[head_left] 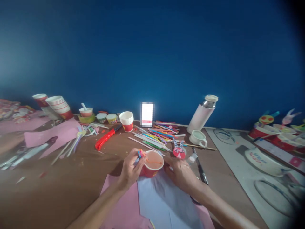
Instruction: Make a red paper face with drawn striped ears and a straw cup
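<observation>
A paper cup point(150, 173) with a red outside and a peach-coloured inside stands in front of me, with an orange streak on its inner surface. My left hand point(131, 170) is closed at its left rim, pinching a small multicoloured piece point(141, 154) of orange, pink and blue. On the other side, my right hand point(182, 175) is curled close to the cup, and what its fingers hold is hidden. A clear, capped tube point(192, 158) shows just beyond the right hand. Behind that hand lies a red round face cutout point(179, 152) with two patterned ears.
Pink paper point(119, 197) and pale blue paper point(157, 197) lie beneath my hands. Coloured sticks point(154, 140), a red-handled cutter point(105, 140), a white cup point(198, 138), a thermos flask point(202, 114) and stacked paper cups point(59, 106) stand or lie around. A black pen point(201, 170) lies right.
</observation>
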Demonstrator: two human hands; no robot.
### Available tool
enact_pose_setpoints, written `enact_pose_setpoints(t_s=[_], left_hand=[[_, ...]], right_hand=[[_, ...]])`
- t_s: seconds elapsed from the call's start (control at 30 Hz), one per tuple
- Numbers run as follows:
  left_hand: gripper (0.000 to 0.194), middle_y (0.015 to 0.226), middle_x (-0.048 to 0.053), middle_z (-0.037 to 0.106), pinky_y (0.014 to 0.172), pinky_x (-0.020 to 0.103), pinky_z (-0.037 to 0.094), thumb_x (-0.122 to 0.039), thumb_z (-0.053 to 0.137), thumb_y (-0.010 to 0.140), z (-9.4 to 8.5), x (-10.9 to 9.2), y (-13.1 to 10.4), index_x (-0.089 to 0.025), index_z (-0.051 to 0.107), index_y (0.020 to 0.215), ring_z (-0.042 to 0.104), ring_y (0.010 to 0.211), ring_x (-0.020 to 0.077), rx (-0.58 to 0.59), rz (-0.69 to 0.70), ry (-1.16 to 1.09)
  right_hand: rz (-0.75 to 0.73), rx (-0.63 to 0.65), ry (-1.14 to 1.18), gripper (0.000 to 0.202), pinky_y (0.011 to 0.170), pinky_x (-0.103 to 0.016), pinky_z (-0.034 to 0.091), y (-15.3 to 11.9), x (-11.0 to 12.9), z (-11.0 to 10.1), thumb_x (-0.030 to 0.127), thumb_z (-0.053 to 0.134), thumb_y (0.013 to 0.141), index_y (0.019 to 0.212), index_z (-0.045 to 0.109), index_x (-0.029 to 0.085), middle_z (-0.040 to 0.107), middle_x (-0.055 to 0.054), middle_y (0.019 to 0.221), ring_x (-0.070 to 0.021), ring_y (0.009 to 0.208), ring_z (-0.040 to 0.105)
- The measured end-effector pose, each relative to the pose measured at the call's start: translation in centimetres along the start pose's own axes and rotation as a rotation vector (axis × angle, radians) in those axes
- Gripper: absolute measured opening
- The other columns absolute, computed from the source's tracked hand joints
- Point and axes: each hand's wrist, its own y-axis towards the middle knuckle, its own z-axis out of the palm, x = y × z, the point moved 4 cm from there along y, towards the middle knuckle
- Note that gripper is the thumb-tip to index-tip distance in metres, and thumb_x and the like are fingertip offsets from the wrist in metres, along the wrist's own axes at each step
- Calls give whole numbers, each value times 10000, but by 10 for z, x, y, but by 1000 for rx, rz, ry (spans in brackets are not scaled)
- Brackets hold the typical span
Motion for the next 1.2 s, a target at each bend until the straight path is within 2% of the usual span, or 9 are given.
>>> enact_pose_setpoints(t_s=[0.13, 0.37, 0.6, 0.7, 0.87, 0.97, 1.1, 1.2], left_hand=[[104, 848, 12, 587, 761, 209, 436, -187, 499, 907, 0, 2, 0, -180, 589, 855, 599, 800, 127, 2, -15, 0], [131, 848, 15, 592, 748, 206, 439, -212, 490, 911, 0, 1, -1, -179, 598, 845, 598, 795, 129, 6, -14, -3], [133, 810, 10, 586, 727, 205, 442, -231, 507, 902, 2, -2, 1, -178, 622, 862, 595, 763, 129, 37, -33, -2], [164, 805, 17, 592, 721, 209, 448, -249, 499, 906, 0, -2, 3, -173, 632, 848, 599, 757, 134, 63, -61, -5], [176, 806, 18, 593, 723, 220, 454, -279, 519, 889, -3, -1, 9, -172, 648, 835, 596, 759, 142, 126, -107, -15], [197, 804, 16, 590, 717, 219, 453, -285, 522, 884, -4, -3, 15, -170, 665, 812, 596, 765, 143, 168, -134, -23], [240, 801, 23, 613, 729, 235, 468, -315, 538, 873, -6, -8, 22, -164, 686, 761, 604, 766, 153, 241, -155, -42], [234, 866, 42, 660, 771, 260, 489, -328, 531, 878, -10, -10, 24, -168, 695, 924, 630, 840, 182, 299, -192, -109]], right_hand=[[-52, 8, -69, 181, 582, -254, 314, -1, -1, 4, 87, 412, 742, 787, 567, 168, 641, -42, 720, -158, 652, 553], [-146, 47, -159, 210, 653, -272, 328, 4, -1, 5, 108, 441, 716, 849, 593, 164, 662, -78, 836, -187, 761, 571], [-51, 32, -222, 232, 606, -283, 293, 0, -1, 7, 72, 442, 680, 816, 609, 157, 668, -111, 801, -219, 767, 591], [-12, 27, -186, 191, 592, -275, 299, -2, -2, 3, 98, 455, 700, 792, 609, 161, 673, -95, 764, -216, 742, 607], [-28, 18, -51, 203, 651, -239, 365, -4, 2, -8, 185, 471, 795, 956, 594, 182, 688, -52, 903, -179, 821, 626], [-46, 36, 7, 193, 641, -213, 373, -4, 4, -9, 155, 429, 842, 899, 610, 191, 692, -29, 855, -148, 782, 626], [-41, 42, 28, 247, 637, -212, 366, -4, 3, -7, 96, 409, 840, 880, 632, 194, 697, -31, 839, -147, 769, 627], [-20, 34, 17, 246, 642, -221, 360, -3, 0, -6, 94, 412, 837, 906, 631, 183, 697, -52, 854, -163, 791, 628]])
